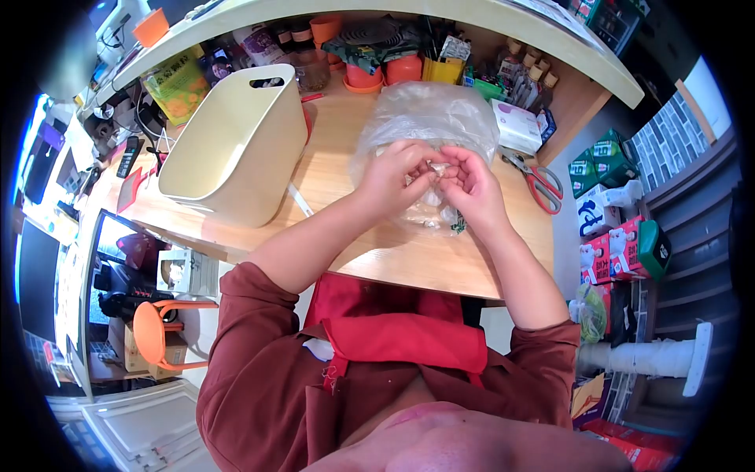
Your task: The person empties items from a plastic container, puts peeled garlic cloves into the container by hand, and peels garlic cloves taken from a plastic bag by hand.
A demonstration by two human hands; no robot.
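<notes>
Close together over a clear plastic bag (pixel 464 110), my left hand (pixel 397 171) and my right hand (pixel 474 187) meet at the fingertips. Both are closed in a pinch on a small pale piece (pixel 438 167), too small to name. The bag lies crumpled on the wooden table (pixel 393 263), spreading out behind and below my hands. Some pale contents show through its near part, partly hidden by my fingers. A spot of green print shows at the bag's near right edge.
A tall cream bin (pixel 259 169) stands on the table at left. Red-handled scissors (pixel 543 189) and a white box (pixel 517 127) lie at right. Orange pots (pixel 363 77) and corked bottles (pixel 539 82) line the back beneath a raised shelf (pixel 440 12). An orange chair (pixel 149 334) is at lower left.
</notes>
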